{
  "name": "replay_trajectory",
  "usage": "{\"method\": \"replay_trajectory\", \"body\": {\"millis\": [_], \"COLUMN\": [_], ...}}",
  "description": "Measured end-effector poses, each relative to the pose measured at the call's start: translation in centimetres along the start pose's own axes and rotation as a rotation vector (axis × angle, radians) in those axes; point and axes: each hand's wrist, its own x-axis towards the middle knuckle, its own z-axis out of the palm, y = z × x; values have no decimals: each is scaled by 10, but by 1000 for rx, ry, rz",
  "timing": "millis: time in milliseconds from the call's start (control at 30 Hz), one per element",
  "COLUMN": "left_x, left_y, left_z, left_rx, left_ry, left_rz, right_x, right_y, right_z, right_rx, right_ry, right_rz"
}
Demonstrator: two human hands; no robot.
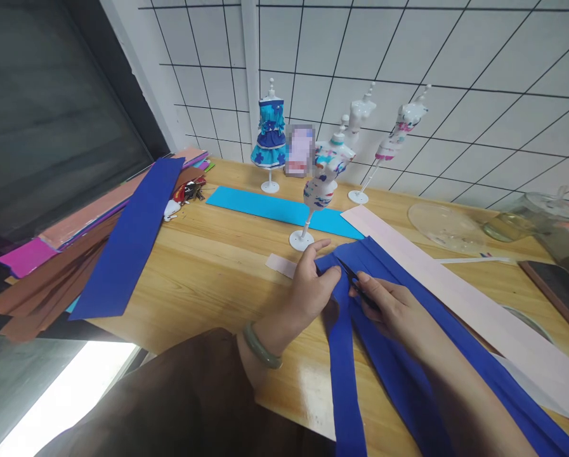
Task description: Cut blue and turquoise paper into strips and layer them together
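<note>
My left hand (311, 282), with a green bangle (261, 346) on its wrist, pinches the top end of dark blue crepe paper (345, 387) between thumb and fingers. In my right hand (391, 304) is a pair of black scissors (355, 282), its blades at the blue paper close to my left thumb. A narrow blue strip hangs down toward me, apart from the wider blue sheet (408, 282) lower down. Just beyond my hands stands a white mini mannequin (321, 184) with coloured stains. A small pale pink piece (280, 265) lies left of my left hand.
Behind are a mannequin in a blue dress (269, 136), two more bare mannequins (401, 130), a phone (300, 150) and a light blue strip (284, 209). Stacked coloured papers (51, 273) lie left. A pink strip (455, 292), clear plate (443, 225) and glass teapot (526, 216) are right.
</note>
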Motion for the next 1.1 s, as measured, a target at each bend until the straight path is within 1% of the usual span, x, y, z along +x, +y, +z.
{"method": "replay_trajectory", "body": {"millis": [133,300,633,900,1100], "left_x": [0,-1,-1,-2,-3], "left_y": [-1,0,-1,1,4], "left_z": [0,2,2,2,0], "left_rx": [-17,-18,-40,28,32], "left_ry": [-22,-12,9,-9,-27], "left_rz": [40,47,29,58,21], "right_x": [4,7,7,10,10], "right_y": [-4,-7,-5,-3,0], "right_z": [-1,0,2,3,2], "right_rx": [-5,-21,-38,-25,14], "right_ry": [-20,-12,15,25,46], "right_rz": [-11,-24,-26,-17,-32]}}
